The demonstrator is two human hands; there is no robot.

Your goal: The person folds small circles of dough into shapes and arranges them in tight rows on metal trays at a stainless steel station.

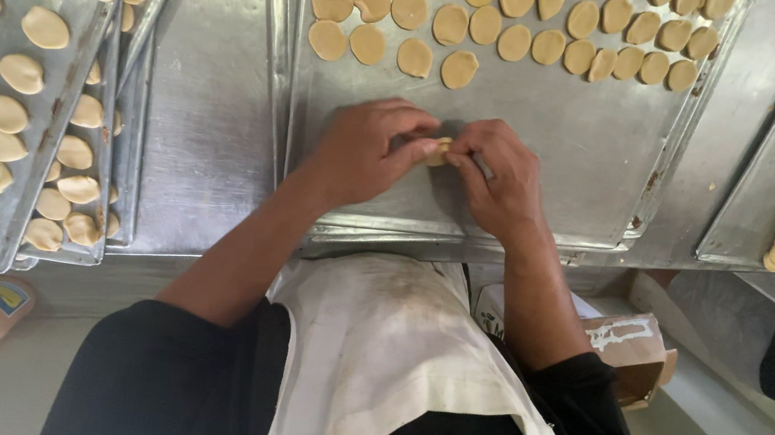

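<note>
Dough piece (438,150) sits pinched between your left hand (366,152) and right hand (499,178), fingertips closed on it, shaping it just above the tray (561,131).

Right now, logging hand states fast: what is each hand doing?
Left hand: fingers closed, pinching the dough piece.
Right hand: fingers closed on the same dough piece, over the metal tray.

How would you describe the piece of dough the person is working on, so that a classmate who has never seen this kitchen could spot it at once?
Find the wide metal tray straight ahead of the person, its far end covered in rows of flat dough rounds. On its bare near part, the left hand and right hand meet. The dough piece pinched between their fingertips is the only one being held.
</note>
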